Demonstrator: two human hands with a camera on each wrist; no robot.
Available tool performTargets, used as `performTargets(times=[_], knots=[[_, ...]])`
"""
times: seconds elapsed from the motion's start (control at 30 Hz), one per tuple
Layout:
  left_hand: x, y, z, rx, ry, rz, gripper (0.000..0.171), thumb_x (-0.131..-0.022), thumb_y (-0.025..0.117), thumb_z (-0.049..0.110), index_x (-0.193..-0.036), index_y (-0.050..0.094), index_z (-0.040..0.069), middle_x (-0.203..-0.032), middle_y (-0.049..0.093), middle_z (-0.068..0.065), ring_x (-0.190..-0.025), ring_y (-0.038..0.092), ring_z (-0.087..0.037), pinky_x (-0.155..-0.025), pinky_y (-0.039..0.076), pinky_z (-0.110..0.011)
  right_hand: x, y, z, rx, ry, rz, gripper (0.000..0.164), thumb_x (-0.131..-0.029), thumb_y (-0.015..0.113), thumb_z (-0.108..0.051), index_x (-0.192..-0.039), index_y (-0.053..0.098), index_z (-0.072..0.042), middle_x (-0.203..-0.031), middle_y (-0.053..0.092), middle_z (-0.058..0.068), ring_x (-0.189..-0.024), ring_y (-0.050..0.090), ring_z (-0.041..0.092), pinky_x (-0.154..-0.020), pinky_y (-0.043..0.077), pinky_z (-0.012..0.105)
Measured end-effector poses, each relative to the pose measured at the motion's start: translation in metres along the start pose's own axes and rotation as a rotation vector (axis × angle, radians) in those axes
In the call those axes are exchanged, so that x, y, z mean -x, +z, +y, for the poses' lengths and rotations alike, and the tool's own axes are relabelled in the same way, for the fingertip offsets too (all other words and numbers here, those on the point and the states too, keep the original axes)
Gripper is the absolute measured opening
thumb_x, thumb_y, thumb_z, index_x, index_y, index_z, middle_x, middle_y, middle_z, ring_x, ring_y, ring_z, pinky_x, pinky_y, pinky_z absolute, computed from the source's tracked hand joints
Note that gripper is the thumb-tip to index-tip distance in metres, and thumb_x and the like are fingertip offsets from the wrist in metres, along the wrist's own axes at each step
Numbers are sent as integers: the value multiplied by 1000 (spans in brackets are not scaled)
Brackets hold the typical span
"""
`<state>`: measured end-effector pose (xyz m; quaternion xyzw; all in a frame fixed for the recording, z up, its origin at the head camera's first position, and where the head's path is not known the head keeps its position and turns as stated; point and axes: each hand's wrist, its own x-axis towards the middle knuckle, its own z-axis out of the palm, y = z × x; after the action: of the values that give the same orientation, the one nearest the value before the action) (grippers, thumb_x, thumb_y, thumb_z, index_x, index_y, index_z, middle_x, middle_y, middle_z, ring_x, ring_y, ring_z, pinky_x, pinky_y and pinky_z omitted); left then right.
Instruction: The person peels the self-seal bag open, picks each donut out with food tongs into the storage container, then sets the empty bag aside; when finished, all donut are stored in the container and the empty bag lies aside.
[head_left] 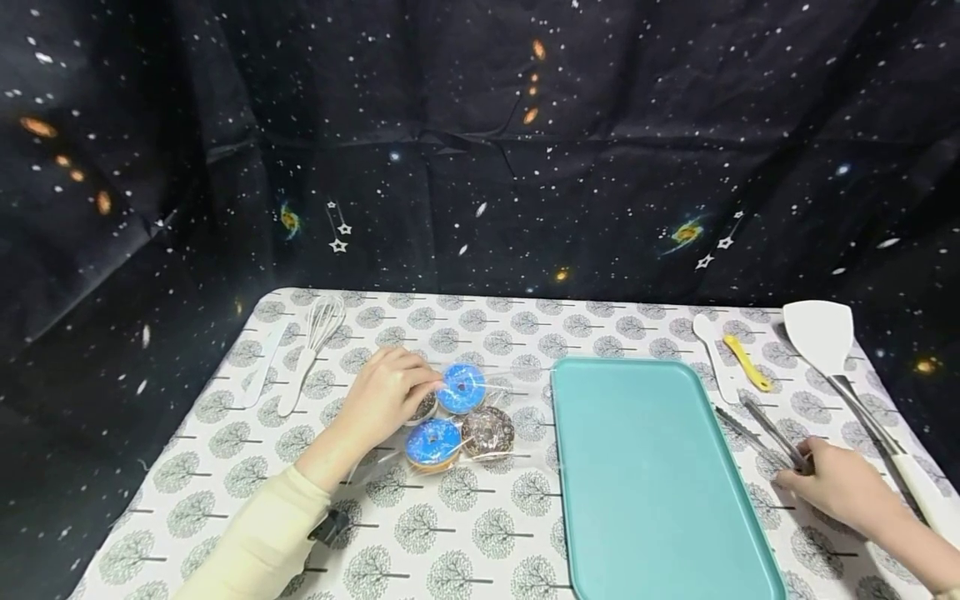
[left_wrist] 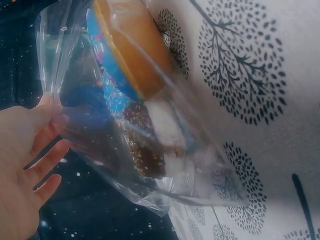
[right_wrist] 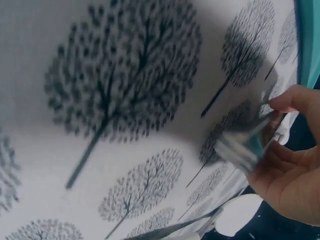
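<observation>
A clear plastic bag (left_wrist: pixel 150 197) holds several donuts, among them a blue one (head_left: pixel 461 388), another blue one below it and a chocolate one with sprinkles (head_left: pixel 488 432). My left hand (head_left: pixel 392 392) pinches the bag's film between thumb and forefinger; in the left wrist view the other fingers are spread. On the right, beside the teal tray (head_left: pixel 660 483), my right hand (head_left: pixel 843 483) grips metal tongs (head_left: pixel 768 429) near their closed end. Their two arms stand apart, pointing away toward the back. In the right wrist view the tongs are blurred.
At the back left lie a whisk (head_left: pixel 311 346) and a white flat utensil (head_left: pixel 264 367). A white spoon (head_left: pixel 716 358), a yellow-handled utensil (head_left: pixel 747 364) and a white spatula (head_left: pixel 821 337) lie at the right. A starry dark cloth (head_left: pixel 480 167) hangs behind the table.
</observation>
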<state>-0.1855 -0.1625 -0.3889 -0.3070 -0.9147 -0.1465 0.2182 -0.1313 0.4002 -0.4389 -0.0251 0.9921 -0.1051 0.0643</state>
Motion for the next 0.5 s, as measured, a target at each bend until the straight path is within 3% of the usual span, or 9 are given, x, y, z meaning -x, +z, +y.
performTargets(times=[0.17,0.27,0.37,0.5], knots=[[1,1,0,11,-7,-9,15,-84,68,25,-92,73,13,-90,70,-1,-89,60,-17,-92,46,-38,-2,-12,1,-37,71,-2,61,-96,44,-36,-113,38,22,-61,52,8,-53,50,23,-44,41,35],[1,2,0,20,-7,-13,15,-85,68,25,-92,73,13,-91,70,-1,-90,61,-17,-92,46,-38,-4,-22,-3,-41,94,34,67,-97,40,-42,-118,36,21,-63,54,10,-54,52,25,-44,43,39],[1,2,-1,32,-11,-12,15,-85,68,25,-93,73,13,-92,70,-1,-91,61,-18,-93,46,-38,-5,-29,-15,-63,39,75,70,-96,43,-47,-124,37,16,-66,57,9,-56,55,23,-49,45,43],[2,3,-3,48,-21,-5,16,-84,69,25,-94,73,13,-92,70,-1,-93,61,-18,-96,45,-39,-6,-32,-46,-72,-133,114,58,-94,52,-44,-127,44,3,-69,58,1,-57,52,14,-49,44,37]])
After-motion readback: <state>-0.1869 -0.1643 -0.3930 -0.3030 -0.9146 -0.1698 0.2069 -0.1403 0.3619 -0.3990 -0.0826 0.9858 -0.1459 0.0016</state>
